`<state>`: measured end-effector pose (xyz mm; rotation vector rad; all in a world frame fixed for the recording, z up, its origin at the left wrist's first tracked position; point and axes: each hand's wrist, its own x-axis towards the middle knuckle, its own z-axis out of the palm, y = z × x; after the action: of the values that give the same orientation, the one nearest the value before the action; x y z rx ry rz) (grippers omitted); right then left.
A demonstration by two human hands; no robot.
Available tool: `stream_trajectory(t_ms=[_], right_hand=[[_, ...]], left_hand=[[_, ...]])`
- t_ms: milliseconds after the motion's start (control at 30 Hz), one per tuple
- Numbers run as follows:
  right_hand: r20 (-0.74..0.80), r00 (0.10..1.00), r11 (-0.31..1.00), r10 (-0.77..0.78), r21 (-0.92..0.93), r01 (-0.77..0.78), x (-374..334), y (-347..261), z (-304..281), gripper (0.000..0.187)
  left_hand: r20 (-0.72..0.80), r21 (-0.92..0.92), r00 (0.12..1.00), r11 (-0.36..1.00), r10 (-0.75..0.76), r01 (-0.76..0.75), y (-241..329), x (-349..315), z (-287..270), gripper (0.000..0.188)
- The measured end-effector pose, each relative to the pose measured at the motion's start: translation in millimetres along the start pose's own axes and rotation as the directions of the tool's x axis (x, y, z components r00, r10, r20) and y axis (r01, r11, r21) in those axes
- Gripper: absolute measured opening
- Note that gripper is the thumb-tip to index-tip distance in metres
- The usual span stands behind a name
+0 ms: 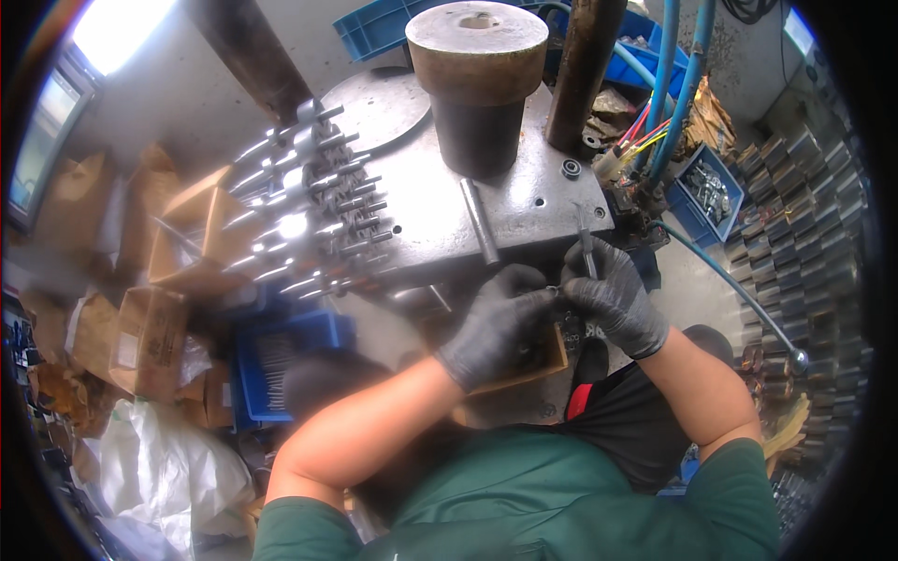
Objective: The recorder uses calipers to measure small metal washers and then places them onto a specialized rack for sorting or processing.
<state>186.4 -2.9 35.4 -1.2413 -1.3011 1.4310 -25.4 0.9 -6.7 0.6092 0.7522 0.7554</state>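
Note:
Both of my hands wear dark grey gloves and meet in front of the steel press table [421, 220]. My left hand [500, 323] is closed, its thumb and fingertips pinched at a tiny shiny piece [554, 290] that is too small to name. My right hand [617, 297] is closed around a slim metal tool [587, 245] pointing up and away; its fingertips touch the same spot as the left ones. Just beyond the hands, a steel rod [480, 222] lies on the table. A small bearing-like ring [571, 168] sits farther back on the right.
A thick round press ram [477, 89] stands over the table. Shafts with gears [318, 201] are stacked at its left. On the right are a blue bin of metal parts [708, 194], stacked metal parts [795, 243] and a hose [734, 290]. Cardboard boxes [150, 341] stand left.

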Motion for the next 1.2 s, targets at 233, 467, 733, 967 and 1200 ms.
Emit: stream_trajectory(t_ms=[233, 467, 733, 967, 1200], right_hand=[[-0.018, 1.000, 1.000, -0.022, -0.012, 0.022, -1.4, 0.8, 3.0, 0.027], [-0.025, 1.000, 1.000, 0.016, -0.002, -0.016, -2.8, -2.0, 2.6, 0.023], [0.029, 0.998, 0.990, 0.055, 0.127, -0.059, -3.5, -4.7, -3.3, 0.030], [0.045, 0.998, 0.997, 0.047, 0.059, -0.049, -6.2, -6.5, -0.9, 0.028], [0.020, 1.000, 0.997, 0.013, -0.072, -0.012, -4.7, -3.3, 5.9, 0.034]], left_hand=[[0.109, -0.068, 0.994, 0.998, 0.010, -0.002, -1.4, 2.7, -2.3, 0.020], [0.138, 0.018, 0.990, 0.999, 0.029, -0.032, -1.6, 5.9, -4.2, 0.022], [0.295, -0.189, 0.955, 0.980, -0.011, 0.070, 0.3, 2.3, -3.9, 0.020], [0.376, -0.380, 0.924, 0.897, -0.072, 0.225, 1.4, 3.5, -5.9, 0.024], [0.177, -0.034, 0.984, 0.999, -0.013, 0.020, 0.0, 1.9, 2.1, 0.024]])
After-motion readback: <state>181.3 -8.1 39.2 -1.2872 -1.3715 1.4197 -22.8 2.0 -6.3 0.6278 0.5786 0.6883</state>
